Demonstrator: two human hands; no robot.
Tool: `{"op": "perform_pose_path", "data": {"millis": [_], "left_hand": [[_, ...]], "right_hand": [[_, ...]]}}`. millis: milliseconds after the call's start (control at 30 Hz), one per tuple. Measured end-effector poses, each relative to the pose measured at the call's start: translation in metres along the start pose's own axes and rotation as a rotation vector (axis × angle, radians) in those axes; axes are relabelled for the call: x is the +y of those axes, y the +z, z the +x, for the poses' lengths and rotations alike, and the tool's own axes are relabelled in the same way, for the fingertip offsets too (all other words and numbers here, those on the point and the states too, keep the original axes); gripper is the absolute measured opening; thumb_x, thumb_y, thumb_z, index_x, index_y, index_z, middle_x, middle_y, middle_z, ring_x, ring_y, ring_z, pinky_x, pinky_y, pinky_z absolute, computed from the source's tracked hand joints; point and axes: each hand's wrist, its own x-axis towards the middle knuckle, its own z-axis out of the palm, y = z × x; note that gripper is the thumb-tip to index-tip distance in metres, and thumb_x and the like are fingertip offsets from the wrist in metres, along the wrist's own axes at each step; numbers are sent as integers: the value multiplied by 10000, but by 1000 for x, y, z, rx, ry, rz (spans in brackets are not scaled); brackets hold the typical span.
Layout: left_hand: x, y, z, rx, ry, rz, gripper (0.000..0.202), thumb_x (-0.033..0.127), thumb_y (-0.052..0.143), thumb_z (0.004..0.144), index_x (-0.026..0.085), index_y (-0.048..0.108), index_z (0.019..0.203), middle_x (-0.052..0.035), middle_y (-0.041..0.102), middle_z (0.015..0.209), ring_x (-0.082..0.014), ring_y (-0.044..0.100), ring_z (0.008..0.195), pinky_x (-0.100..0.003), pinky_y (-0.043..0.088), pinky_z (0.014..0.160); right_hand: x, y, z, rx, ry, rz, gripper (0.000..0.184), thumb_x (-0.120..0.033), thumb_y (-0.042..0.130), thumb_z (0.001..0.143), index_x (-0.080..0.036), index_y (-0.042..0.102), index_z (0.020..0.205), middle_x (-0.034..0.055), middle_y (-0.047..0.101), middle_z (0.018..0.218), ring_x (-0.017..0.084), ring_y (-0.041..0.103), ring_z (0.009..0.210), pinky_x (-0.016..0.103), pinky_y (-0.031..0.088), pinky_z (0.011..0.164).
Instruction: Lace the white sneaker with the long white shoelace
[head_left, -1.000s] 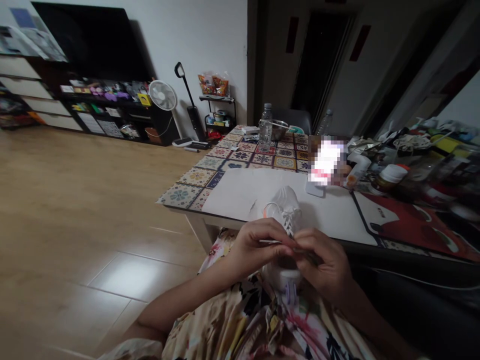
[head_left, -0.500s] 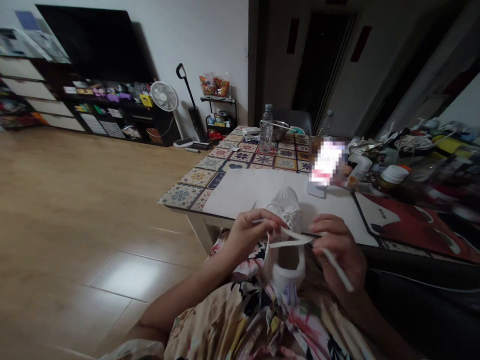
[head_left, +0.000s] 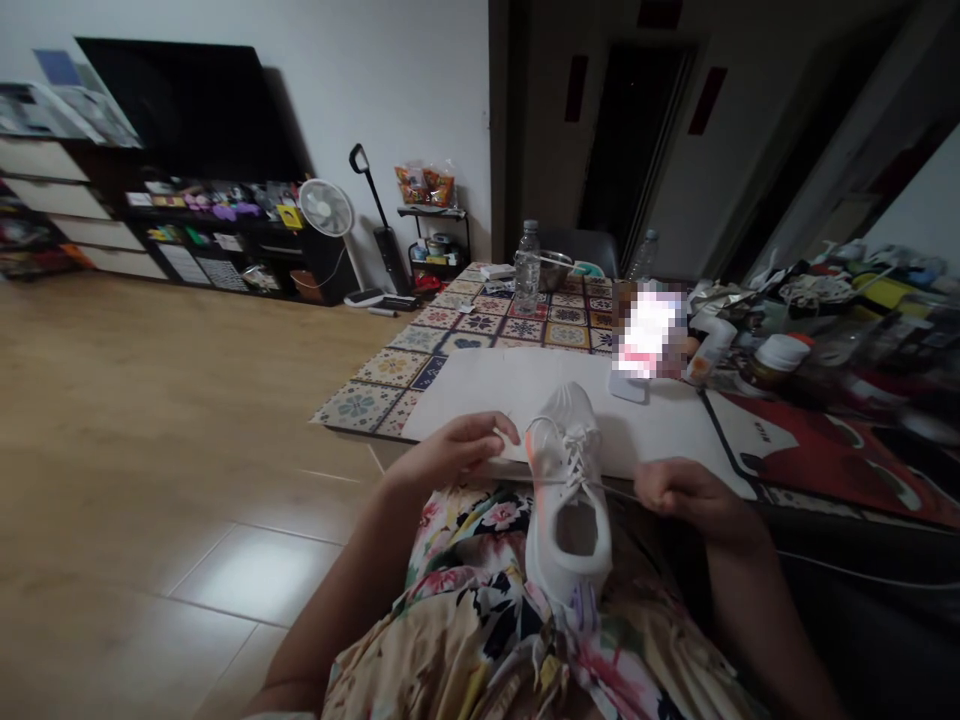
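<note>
A white mesh sneaker [head_left: 566, 500] rests on my floral-print lap [head_left: 480, 590], its toe pointing away and its opening facing up. A white shoelace [head_left: 592, 485] stretches sideways across the shoe, just below the crossed lacing. My left hand [head_left: 457, 450] sits to the left of the shoe, and the lace seems to end in its grip. My right hand [head_left: 690, 490] pinches the other stretch of lace to the right of the shoe. Neither hand touches the shoe.
Behind the shoe lies a white sheet [head_left: 525, 390] on a patterned tile-print table [head_left: 360, 405]. A pixelated object [head_left: 649, 335] stands on it. A water bottle [head_left: 527, 268], a metal bowl [head_left: 555, 270] and cluttered jars lie beyond. The wood floor [head_left: 150, 450] is on the left.
My hands have moved apart from over the laces to either side of the shoe. The lace now runs straight across the shoe, and the lacing is in full view.
</note>
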Motion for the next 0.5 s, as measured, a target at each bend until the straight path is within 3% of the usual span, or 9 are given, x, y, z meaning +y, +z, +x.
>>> {"op": "perform_pose_path", "data": {"millis": [100,233,400,500], "left_hand": [[1,15,2,-18,-114,283,340,477,638,820,145,641,896,79,409,487,-61,314,391,-172,216,384],[1,26,3,-51,-160,500,270,404,642,801,137,661,765,50,480,542,-74,400,459,-178,281,435],[-2,17,2,-158,-169,407,258,392,714,746,136,681,765,14,605,655,-105,513,581,-194,391,562],[-2,9,3,-173,-31,301,302,426,757,729,134,678,733,-7,622,685,-121,541,656,-213,426,653]], "right_hand": [[-6,12,9,1,108,-252,355,-457,599,915,-192,560,681,4,574,667,149,527,645,274,444,599],[-8,21,15,11,218,-473,336,-462,595,914,-189,589,718,-23,577,667,129,528,618,223,421,554],[-6,16,9,-32,288,-451,179,-358,589,928,-203,645,858,-18,665,760,141,609,691,215,462,598],[-7,10,6,16,242,-413,209,-363,596,924,-198,672,820,-7,675,726,150,624,688,238,479,633]]}}
